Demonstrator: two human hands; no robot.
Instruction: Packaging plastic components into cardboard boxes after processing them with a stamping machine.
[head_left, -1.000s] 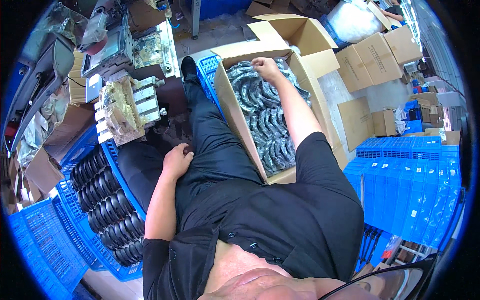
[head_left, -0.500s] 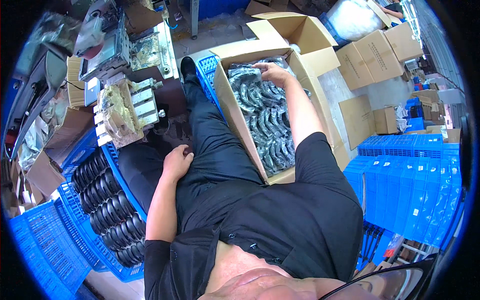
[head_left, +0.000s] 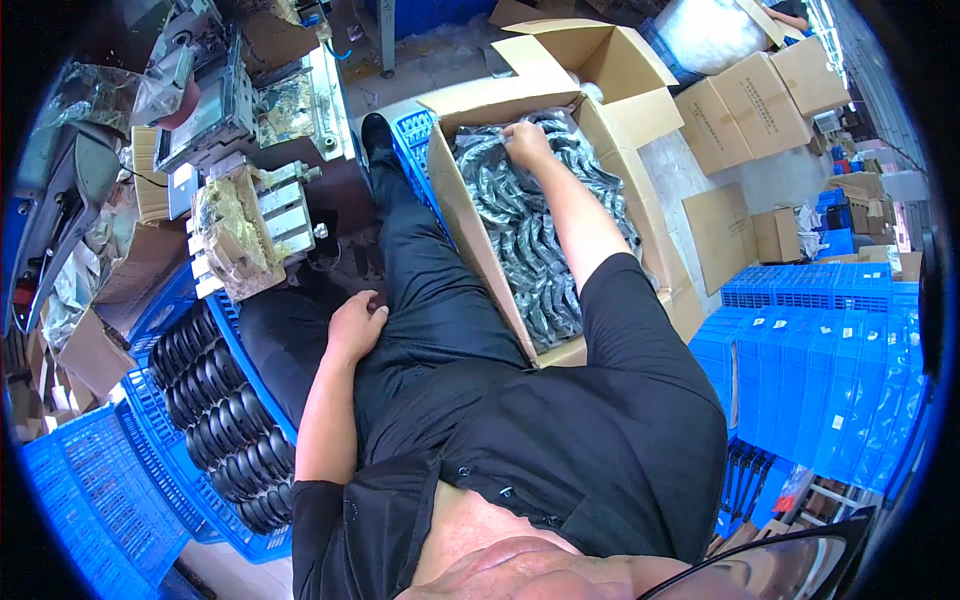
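Since the earlier frame the right hand (head_left: pixel 527 143) has slid leftward across the far end of the open brown cardboard box (head_left: pixel 470 215), fingers curled onto the glossy bagged black curved parts (head_left: pixel 520 240) filling it, while the left hand (head_left: pixel 355 325) stays loosely curled on the black-trousered thigh beside a blue plastic crate of ribbed black rubber rings (head_left: pixel 215 420).

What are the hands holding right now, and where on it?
Right hand is on a bagged part in the box; grip unclear. Left hand rests on the thigh, holding nothing.

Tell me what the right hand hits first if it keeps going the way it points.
Probably the bagged dark curved parts that the right hand already rests on; past them comes the far wall of the cardboard box.
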